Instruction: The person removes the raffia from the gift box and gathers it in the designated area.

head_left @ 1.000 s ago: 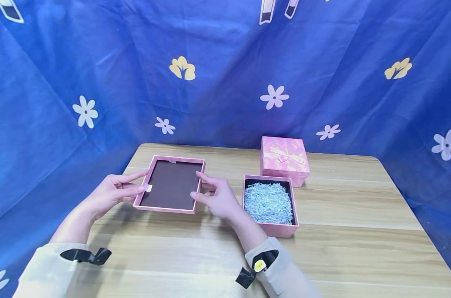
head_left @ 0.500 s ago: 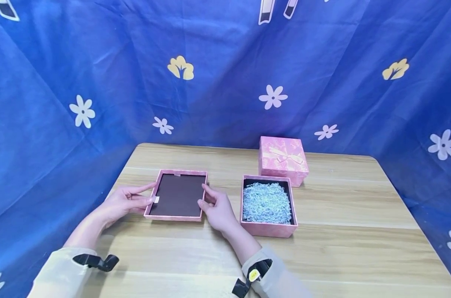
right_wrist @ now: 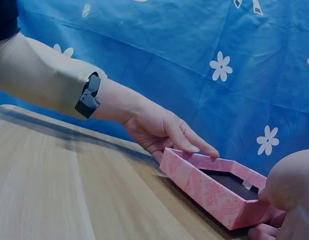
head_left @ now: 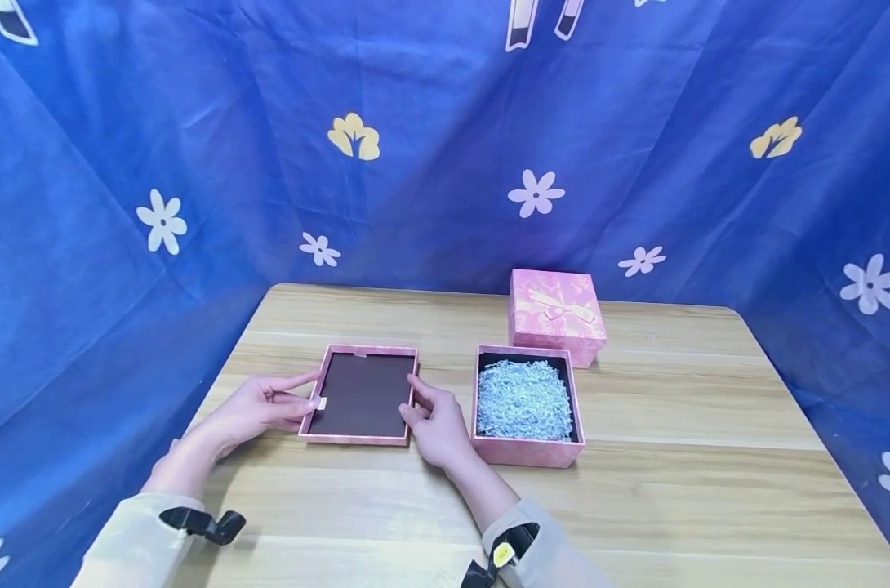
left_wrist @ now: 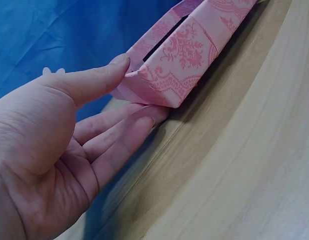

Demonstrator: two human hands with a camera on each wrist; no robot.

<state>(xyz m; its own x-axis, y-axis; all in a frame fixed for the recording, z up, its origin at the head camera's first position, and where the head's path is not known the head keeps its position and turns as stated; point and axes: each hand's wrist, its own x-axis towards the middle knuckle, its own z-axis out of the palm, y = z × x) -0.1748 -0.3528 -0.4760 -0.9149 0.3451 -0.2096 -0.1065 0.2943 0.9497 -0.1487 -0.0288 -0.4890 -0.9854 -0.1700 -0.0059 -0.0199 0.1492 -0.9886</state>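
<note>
Head view: shallow pink lid (head_left: 362,398), hollow side up, dark lining showing, held low at the desk (head_left: 673,498), left of centre. Left hand (head_left: 263,406) pinches its left wall, next to a white tab (head_left: 322,403); right hand (head_left: 440,425) pinches the opposite wall. Both grips narrow, each holding the lid. Just right of the right hand: pink box (head_left: 527,453), uncovered, with blue shredded filler (head_left: 524,400) inside. Behind it, a lidded pink gift box (head_left: 555,336) with a pale ribbon bow (head_left: 562,309); contact between the two boxes cannot be judged. Pale sleeves on both arms, a black wrist camera on each: left (head_left: 204,524), right (head_left: 500,554). Blue cloth (head_left: 430,180) with white flowers and yellow motifs stands behind the desk. Left wrist view: thumb (left_wrist: 97,84) lies over the top edge of the lid near one corner, fingers (left_wrist: 125,134) below it, their tips under the bottom edge; red-pink scroll pattern on the outer wall; shadow along the desk beneath. Right wrist view: lid between the two hands, a dark shadow under its near edge; whether any part of it bears on the desk is unclear. Left hand at the far end; right hand, close to the lens and cut by the frame, at the near end.
</note>
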